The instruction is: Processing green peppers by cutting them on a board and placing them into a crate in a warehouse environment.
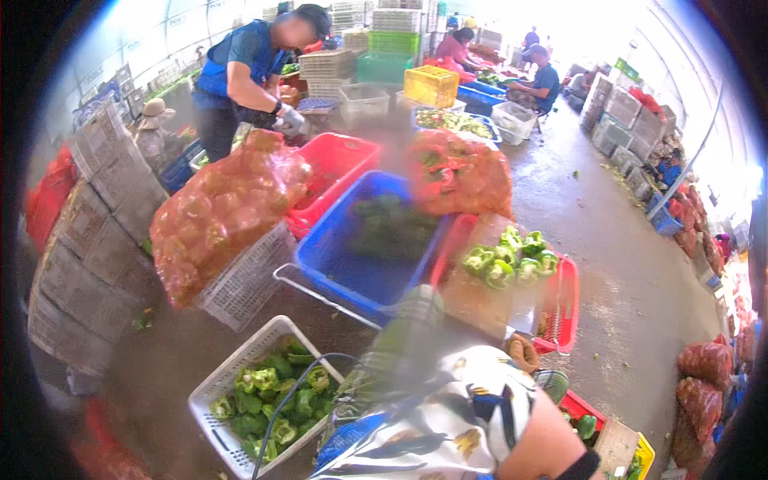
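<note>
My right hand (pixel 523 354) is at the near edge of a wooden cutting board (pixel 474 300), closed around the handle of a broad-bladed knife (pixel 524 318). The blade lies over the board's near right corner, partly blurred. Several cut green bell peppers (pixel 501 273) sit at the far part of the board, their pale insides showing. Beneath the board is a red plastic basket (pixel 567 300). My left hand is out of view. Left of the board stands a blue plastic crate (pixel 354 282) with a blurred dark green heap inside.
A white basket of cut peppers (pixel 279 384) stands at lower left. Mesh sacks (pixel 216 222) (pixel 462 174) and a red crate (pixel 342 156) lie beyond. A person in a blue vest (pixel 240 66) bends over at upper left. Wet floor (pixel 630 288) runs along the right.
</note>
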`<state>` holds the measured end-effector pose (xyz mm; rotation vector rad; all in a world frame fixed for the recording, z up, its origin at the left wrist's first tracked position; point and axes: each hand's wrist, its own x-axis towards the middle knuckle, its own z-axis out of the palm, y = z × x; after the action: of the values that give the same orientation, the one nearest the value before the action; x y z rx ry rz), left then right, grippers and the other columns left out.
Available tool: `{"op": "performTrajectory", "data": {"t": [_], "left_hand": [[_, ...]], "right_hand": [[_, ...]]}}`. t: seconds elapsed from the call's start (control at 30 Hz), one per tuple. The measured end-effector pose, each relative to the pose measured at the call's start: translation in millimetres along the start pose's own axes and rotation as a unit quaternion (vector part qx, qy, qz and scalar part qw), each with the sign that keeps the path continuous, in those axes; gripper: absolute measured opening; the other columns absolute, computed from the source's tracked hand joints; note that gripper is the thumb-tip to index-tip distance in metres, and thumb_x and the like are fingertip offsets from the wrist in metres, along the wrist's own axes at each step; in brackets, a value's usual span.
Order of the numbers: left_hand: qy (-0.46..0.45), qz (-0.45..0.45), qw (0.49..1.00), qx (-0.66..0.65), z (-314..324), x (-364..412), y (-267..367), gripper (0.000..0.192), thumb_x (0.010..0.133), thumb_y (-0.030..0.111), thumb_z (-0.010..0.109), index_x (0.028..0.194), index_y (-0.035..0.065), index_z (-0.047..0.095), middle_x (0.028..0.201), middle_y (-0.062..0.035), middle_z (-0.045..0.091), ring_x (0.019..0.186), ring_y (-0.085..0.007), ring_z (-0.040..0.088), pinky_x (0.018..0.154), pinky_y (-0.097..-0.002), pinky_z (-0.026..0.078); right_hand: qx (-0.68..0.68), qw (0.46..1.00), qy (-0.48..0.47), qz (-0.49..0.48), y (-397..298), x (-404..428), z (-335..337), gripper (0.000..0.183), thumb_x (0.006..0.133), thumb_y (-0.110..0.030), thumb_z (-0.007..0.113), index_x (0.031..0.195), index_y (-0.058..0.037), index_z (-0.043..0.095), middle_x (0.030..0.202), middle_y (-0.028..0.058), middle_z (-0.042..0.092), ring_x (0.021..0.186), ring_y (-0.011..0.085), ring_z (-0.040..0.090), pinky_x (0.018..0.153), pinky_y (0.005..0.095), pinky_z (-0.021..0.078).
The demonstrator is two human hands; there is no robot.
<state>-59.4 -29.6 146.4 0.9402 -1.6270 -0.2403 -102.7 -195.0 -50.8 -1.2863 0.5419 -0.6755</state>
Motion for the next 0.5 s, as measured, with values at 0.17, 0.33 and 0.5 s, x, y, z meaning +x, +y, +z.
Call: {"op": "performTrajectory", "data": {"t": [0.17,0.33,0.5], "left_hand": [[0.011,-0.026,0.999,0.015,-1.3,-7.8,-3.7,0.039,0.085,0.018,0.065,0.117,-0.0017,0.055,0.095,-0.01,0.064,0.087,-0.0227,0.061,0.075,-0.0306,0.05],[0.03,-0.057,0.998,0.021,2.3,-20.2,2.1,0.037,0.085,0.017,0.065,0.116,-0.0014,0.055,0.093,-0.01,0.065,0.086,-0.0221,0.061,0.074,-0.0304,0.05],[0.028,-0.052,0.998,0.009,10.3,-19.9,1.0,0.036,0.085,0.016,0.065,0.115,-0.001,0.056,0.092,-0.01,0.065,0.084,-0.0214,0.061,0.073,-0.0302,0.05]], "right_hand": [[0.026,1.0,-0.008,-0.002,-8.6,-8.3,20.4,0.012,0.094,-0.011,0.057,0.098,-0.0027,0.065,0.082,0.0038,0.064,0.067,0.0106,0.056,0.059,0.0222,0.0458],[-0.014,1.0,0.007,-0.023,-4.9,-18.4,27.1,0.014,0.094,-0.012,0.057,0.097,-0.0018,0.065,0.081,0.0036,0.064,0.067,0.0097,0.056,0.058,0.0215,0.0451],[0.035,0.999,-0.025,0.014,2.6,-18.4,22.2,0.015,0.093,-0.013,0.058,0.1,-0.0012,0.065,0.086,0.0053,0.065,0.072,0.0109,0.058,0.06,0.0224,0.0475]]}}
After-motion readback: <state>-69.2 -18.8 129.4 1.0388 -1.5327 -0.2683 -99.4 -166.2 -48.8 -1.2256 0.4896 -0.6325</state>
